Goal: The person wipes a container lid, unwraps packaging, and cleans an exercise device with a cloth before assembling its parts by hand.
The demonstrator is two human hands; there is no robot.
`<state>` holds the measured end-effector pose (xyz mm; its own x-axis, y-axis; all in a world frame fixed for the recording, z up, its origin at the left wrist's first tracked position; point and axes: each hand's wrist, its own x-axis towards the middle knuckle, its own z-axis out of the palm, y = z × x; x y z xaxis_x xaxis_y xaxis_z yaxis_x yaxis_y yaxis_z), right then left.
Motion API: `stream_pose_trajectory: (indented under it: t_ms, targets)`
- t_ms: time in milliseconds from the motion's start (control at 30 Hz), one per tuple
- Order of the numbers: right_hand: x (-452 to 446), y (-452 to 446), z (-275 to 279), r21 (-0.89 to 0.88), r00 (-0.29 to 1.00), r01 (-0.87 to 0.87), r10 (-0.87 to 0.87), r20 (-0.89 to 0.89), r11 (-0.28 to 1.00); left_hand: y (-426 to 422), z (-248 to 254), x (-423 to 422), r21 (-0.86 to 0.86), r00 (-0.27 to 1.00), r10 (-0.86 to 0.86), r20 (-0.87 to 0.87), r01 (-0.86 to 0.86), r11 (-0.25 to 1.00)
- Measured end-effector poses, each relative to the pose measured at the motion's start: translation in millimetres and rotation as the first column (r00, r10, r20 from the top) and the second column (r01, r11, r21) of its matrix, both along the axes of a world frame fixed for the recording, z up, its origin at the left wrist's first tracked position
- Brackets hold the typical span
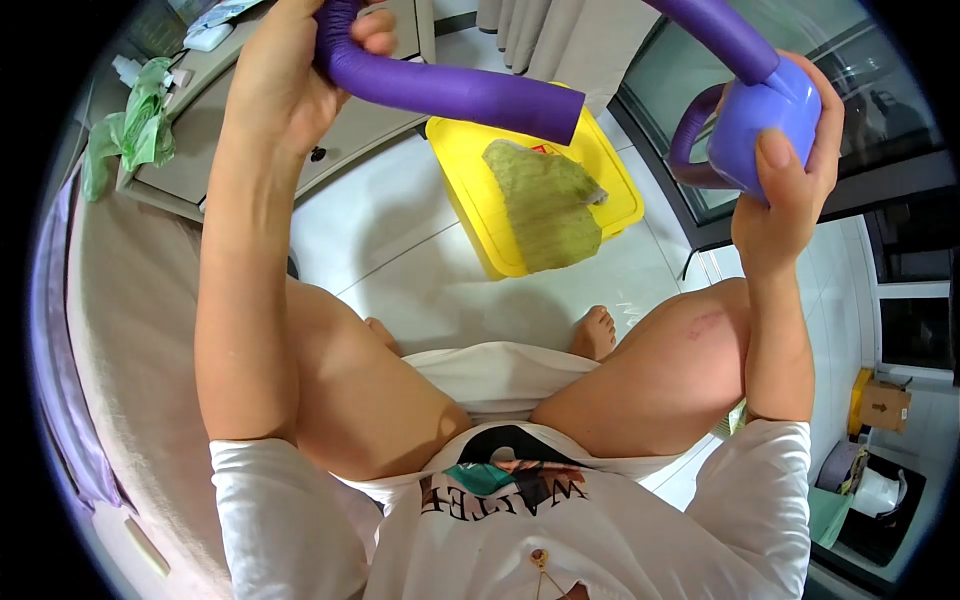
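Observation:
Near the top left, my left hand (285,90) is closed around a bent purple foam-covered tube (460,95). The tube's free end points right, over a yellow box. At the upper right, my right hand (795,175) grips a glossy lilac plastic block (765,115), thumb across its front. A darker purple padded loop (688,140) sticks out from the block's left side. Another purple padded tube (715,35) runs from its top out of view. Whether the tubes join above the frame cannot be seen.
A yellow lidded box (620,200) stands on the tiled floor (390,265), with a crumpled green cloth (545,215) on its lid. To the left are a drawer cabinet (225,140) and a green plastic bag (145,120). A dark-framed glass door (640,110) stands right.

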<state>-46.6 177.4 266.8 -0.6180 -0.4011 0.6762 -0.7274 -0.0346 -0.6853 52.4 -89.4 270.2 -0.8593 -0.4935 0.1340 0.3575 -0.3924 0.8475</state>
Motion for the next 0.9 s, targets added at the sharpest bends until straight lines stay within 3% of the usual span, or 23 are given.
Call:
stream_pose_trajectory:
  t_ms: [33,167,400,500,633,700,733,867,900]
  targets:
    - [0,-1,-1,-0.012,1.000,-0.004,0.004,-0.008,1.000,-7,-2,0,0.058,0.988,-0.134,-0.070,0.139,0.989]
    - [2,-2,0,-0.051,0.999,-0.031,0.032,0.012,0.998,-20,-6,0,0.081,0.972,-0.220,-0.086,0.227,0.971]
    - [5,6,3,0.030,0.999,-0.003,0.002,0.040,1.000,-19,-1,8,-0.037,0.971,-0.239,-0.009,0.239,0.970]
    - [1,12,4,0.066,0.995,-0.076,0.072,0.063,0.995,-14,-1,11,-0.093,0.967,-0.255,0.014,0.255,0.962]
    - [-8,23,8,0.133,0.996,-0.080,0.075,0.042,0.988,-1,-3,17,-0.205,0.956,-0.283,0.078,0.294,0.934]
    - [-11,28,11,0.160,0.996,-0.078,0.072,0.047,0.984,14,-5,20,-0.532,0.948,-0.231,0.219,0.315,0.786]
    - [-12,30,11,0.165,0.994,-0.092,0.079,0.080,0.982,4,-8,20,-0.578,0.906,-0.317,0.279,0.422,0.698]
    - [-11,32,9,0.217,0.979,-0.165,0.132,0.157,0.962,2,-12,20,-0.487,0.805,-0.506,0.309,0.591,0.643]
    - [-7,29,6,0.217,0.979,-0.166,0.133,0.157,0.962,16,-11,25,-0.431,0.821,-0.476,0.315,0.571,0.699]
